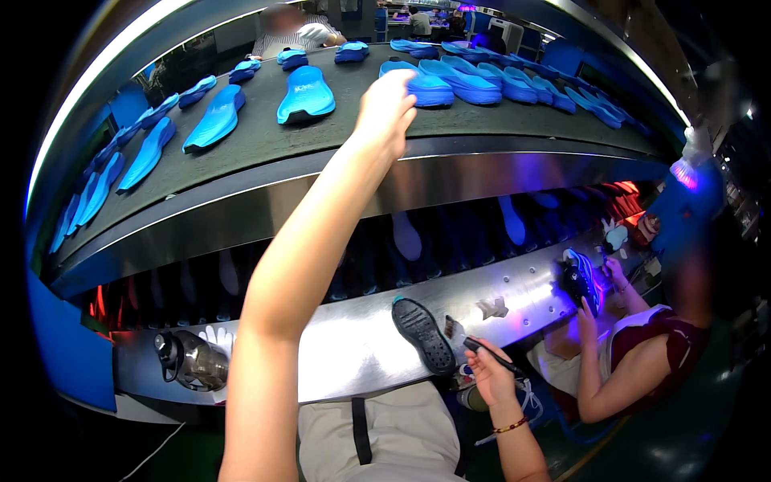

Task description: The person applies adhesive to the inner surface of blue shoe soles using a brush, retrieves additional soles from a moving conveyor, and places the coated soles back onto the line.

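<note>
Shoe factory: soles (pixel 306 90) on conveyor (pixel 261 136)

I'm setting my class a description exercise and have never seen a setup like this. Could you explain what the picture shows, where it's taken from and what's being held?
There is no robot: these are a person's bare hands. The single picture comes from a fisheye camera on the person's head, looking down, so straight edges look bent. The left hand is over a dark belt, by some blue soles; whether it grips one is unclear. The right hand holds a thin black tool near a black sole on a metal shelf. A dark bottle and a white glove are further left. At the right, a co-worker holds a dark shoe.
</note>
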Demonstrator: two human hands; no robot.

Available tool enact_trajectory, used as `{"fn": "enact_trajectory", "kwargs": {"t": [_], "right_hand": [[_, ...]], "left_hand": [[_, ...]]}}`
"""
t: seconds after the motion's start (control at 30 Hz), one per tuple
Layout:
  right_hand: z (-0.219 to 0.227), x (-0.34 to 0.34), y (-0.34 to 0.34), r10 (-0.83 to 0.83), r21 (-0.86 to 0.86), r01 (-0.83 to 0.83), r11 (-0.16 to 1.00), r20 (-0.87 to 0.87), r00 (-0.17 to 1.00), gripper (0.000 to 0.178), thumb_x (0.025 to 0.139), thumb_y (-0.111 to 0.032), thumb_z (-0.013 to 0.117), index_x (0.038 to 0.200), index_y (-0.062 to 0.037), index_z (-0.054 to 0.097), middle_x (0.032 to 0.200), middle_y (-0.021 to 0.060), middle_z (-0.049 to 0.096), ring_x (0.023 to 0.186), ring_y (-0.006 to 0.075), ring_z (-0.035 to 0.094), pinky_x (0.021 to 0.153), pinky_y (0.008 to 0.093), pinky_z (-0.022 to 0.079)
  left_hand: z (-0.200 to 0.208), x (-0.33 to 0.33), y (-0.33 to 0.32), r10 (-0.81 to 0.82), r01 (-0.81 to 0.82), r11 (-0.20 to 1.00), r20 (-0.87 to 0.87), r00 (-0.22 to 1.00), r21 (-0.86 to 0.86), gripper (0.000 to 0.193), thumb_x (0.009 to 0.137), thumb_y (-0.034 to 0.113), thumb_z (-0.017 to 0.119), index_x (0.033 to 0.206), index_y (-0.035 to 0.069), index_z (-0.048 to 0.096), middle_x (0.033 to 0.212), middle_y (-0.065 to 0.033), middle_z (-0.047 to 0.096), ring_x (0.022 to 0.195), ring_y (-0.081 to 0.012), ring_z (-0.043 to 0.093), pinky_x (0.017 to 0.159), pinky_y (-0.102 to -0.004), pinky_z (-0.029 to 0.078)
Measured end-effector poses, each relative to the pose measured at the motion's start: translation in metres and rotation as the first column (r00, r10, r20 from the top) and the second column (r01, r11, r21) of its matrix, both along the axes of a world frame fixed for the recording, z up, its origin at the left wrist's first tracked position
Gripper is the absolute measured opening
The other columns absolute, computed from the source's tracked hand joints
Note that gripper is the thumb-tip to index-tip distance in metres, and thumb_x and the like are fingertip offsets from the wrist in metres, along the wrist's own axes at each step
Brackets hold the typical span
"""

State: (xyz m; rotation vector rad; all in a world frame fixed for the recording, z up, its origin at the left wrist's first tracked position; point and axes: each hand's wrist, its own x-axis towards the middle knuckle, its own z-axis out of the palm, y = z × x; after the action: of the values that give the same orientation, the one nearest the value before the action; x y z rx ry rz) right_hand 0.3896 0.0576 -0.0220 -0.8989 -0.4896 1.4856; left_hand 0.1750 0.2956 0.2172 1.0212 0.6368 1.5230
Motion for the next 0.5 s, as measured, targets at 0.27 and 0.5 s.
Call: {"fn": "enact_trajectory", "kwargs": {"t": [0.27,0.5], "right_hand": [[-0.011,-0.005,-0.011,0.042,-0.017,-0.042,0.999,-0.034,0.999,0.018,0.079,0.003,0.054,0.096,0.003,0.056,0.098,0.016,0.058,0.086,0.022,0.058,0.076,0.0307,0.048],[-0.015,0.001,-0.008,-0.033,-0.063,0.033,0.997,0.006,0.999,0.019,0.077,0.002,0.055,0.096,0.0049,0.057,0.094,0.0132,0.059,0.087,0.0196,0.057,0.078,0.0295,0.046]], "left_hand": [[-0.017,0.027,0.07,0.756,-0.091,0.602,-0.603,-0.253,0.793,0.039,0.079,0.041,0.052,0.095,0.006,0.06,0.103,-0.0148,0.057,0.107,-0.0336,0.044,0.09,-0.0448,0.034],[-0.036,-0.02,-0.05,0.756,-0.47,0.553,-0.176,0.631,0.688,0.033,0.079,0.03,0.057,0.095,0.002,0.053,0.088,-0.0103,0.059,0.083,-0.0213,0.054,0.073,-0.0313,0.044]]}}
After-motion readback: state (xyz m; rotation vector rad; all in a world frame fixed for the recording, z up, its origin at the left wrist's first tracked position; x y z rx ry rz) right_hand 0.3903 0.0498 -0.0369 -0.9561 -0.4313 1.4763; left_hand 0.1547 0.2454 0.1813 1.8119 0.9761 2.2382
